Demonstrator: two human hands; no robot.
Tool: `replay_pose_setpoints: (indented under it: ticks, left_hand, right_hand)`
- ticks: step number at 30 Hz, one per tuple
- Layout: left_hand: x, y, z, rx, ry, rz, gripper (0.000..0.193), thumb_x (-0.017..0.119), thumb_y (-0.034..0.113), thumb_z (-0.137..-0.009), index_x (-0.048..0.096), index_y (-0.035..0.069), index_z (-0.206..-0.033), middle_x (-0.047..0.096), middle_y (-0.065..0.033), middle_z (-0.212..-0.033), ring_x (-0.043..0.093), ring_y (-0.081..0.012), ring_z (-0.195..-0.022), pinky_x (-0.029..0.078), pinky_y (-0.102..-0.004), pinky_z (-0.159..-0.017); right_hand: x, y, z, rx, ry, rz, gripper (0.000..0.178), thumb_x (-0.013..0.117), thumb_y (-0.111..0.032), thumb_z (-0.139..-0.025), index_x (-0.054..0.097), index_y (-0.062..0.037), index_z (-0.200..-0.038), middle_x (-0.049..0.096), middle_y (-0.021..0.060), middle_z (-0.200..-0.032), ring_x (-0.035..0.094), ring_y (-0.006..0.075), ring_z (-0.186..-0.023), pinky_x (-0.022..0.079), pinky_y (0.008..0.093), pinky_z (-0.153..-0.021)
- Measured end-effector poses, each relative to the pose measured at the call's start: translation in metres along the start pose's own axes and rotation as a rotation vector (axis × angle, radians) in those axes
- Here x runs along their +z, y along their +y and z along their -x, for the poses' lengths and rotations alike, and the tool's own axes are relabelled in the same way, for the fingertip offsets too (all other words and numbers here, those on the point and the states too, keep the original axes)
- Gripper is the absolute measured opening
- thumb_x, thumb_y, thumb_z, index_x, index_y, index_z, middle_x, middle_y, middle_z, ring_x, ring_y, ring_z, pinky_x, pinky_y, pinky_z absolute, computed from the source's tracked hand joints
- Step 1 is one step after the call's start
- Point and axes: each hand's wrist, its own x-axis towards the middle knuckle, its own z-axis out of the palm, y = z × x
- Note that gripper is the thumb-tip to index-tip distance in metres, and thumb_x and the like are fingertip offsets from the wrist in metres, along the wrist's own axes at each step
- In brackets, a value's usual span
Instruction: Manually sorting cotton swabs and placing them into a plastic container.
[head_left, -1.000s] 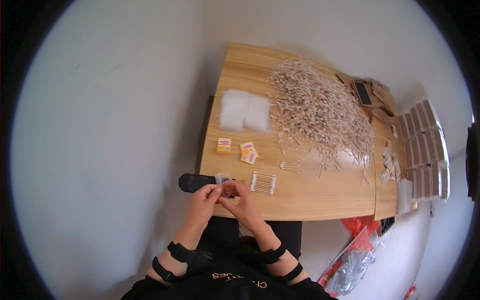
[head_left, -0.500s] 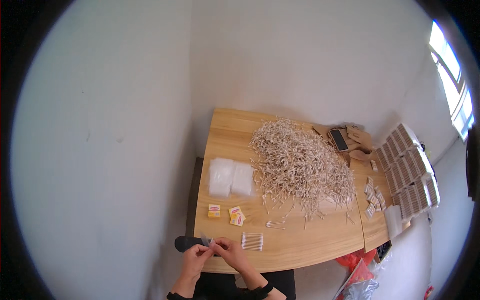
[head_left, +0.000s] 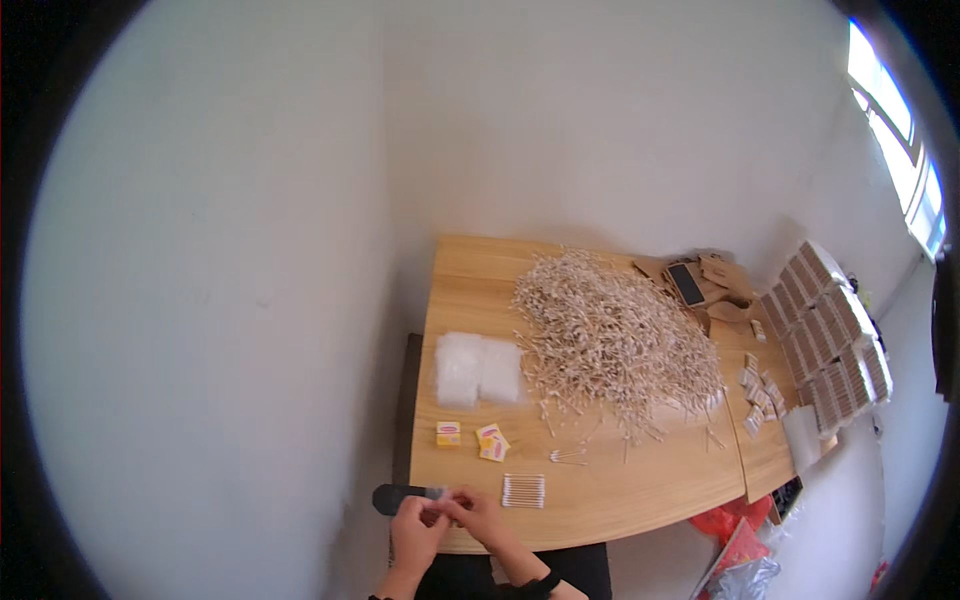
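At the table's near left edge, my left hand (head_left: 416,532) and my right hand (head_left: 474,514) meet, their fingertips pinched together. Between them is a small piece of translucent plastic film (head_left: 440,494), mostly covered by the fingers. A black, long-shaped object (head_left: 389,498) sticks out past the table edge beside my left hand. Just right of my right hand lies a neat row of cotton swabs (head_left: 523,491). Beyond the hands are a yellow-and-white packet (head_left: 448,433) and a small overlapping group of similar packets (head_left: 491,442). A few loose swabs (head_left: 568,457) lie farther right.
A large heap of cotton swabs (head_left: 620,345) covers the table's middle. Left of it are two stacks of clear plastic bags (head_left: 459,370). A phone (head_left: 686,284) rests on brown material (head_left: 728,290). Small swab bundles (head_left: 762,395) and tall stacked packs (head_left: 828,345) stand right.
The whole view has shifted slightly, so the table sits lower and farther right. Both hands stay together; the film that stood up above the fingers now shows less.
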Motion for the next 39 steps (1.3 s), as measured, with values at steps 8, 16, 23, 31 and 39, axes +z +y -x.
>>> replay_pose_setpoints:
  ticks: [8, 16, 23, 31, 39]
  left_hand:
    - [-0.009, -0.005, 0.008, 0.126, 0.033, -0.032, 0.023, 0.077, 0.012, -0.071, 0.059, 0.003, -0.082, 0.059, -0.0102, -0.089, 0.063, -0.0216, -0.077, 0.052, -0.0326, -0.066]
    - [-0.037, -0.002, 0.002, 0.416, -0.380, -0.456, 0.086, 0.081, 0.028, -0.065, 0.040, 0.006, -0.138, 0.044, -0.0199, -0.137, 0.036, -0.0359, -0.132, 0.022, -0.0503, -0.114]
    - [-0.034, -0.011, 0.001, 0.344, -0.412, -0.410, 0.078, 0.082, 0.019, -0.062, 0.048, 0.009, -0.131, 0.050, -0.0141, -0.127, 0.045, -0.0325, -0.123, 0.023, -0.0518, -0.113]
    - [-0.041, -0.020, 0.006, 0.258, -0.403, -0.349, 0.072, 0.082, 0.016, -0.062, 0.050, 0.011, -0.126, 0.054, -0.0108, -0.119, 0.048, -0.0311, -0.118, 0.024, -0.0508, -0.113]
    - [-0.068, -0.043, 0.004, 0.067, -0.228, -0.230, 0.064, 0.082, 0.016, -0.063, 0.053, 0.008, -0.120, 0.057, -0.0112, -0.112, 0.053, -0.0302, -0.111, 0.040, -0.0412, -0.100]
  right_hand:
    - [0.000, 0.010, 0.010, -0.146, 0.079, 0.158, 0.024, 0.060, -0.023, -0.092, 0.065, -0.0008, -0.099, 0.067, 0.0074, -0.077, 0.063, 0.0132, -0.071, 0.050, 0.0280, -0.064]
    - [-0.009, 0.024, -0.004, -0.114, -0.164, 0.270, 0.014, 0.056, -0.014, -0.092, 0.062, -0.0023, -0.094, 0.060, 0.0020, -0.075, 0.057, 0.0096, -0.068, 0.048, 0.0260, -0.062]
    - [-0.002, 0.016, 0.003, -0.074, -0.067, 0.306, 0.018, 0.062, -0.010, -0.083, 0.061, 0.0016, -0.096, 0.064, 0.0068, -0.080, 0.062, 0.0134, -0.074, 0.050, 0.0271, -0.068]
    - [0.006, 0.023, 0.007, -0.069, -0.156, 0.355, 0.023, 0.067, -0.011, -0.079, 0.061, 0.0019, -0.098, 0.066, 0.0095, -0.084, 0.064, 0.0156, -0.077, 0.051, 0.0286, -0.073]
    - [0.004, 0.025, 0.005, 0.085, -0.154, 0.187, 0.025, 0.064, -0.019, -0.090, 0.061, 0.0006, -0.106, 0.067, 0.0086, -0.088, 0.066, 0.0149, -0.080, 0.052, 0.0279, -0.074]
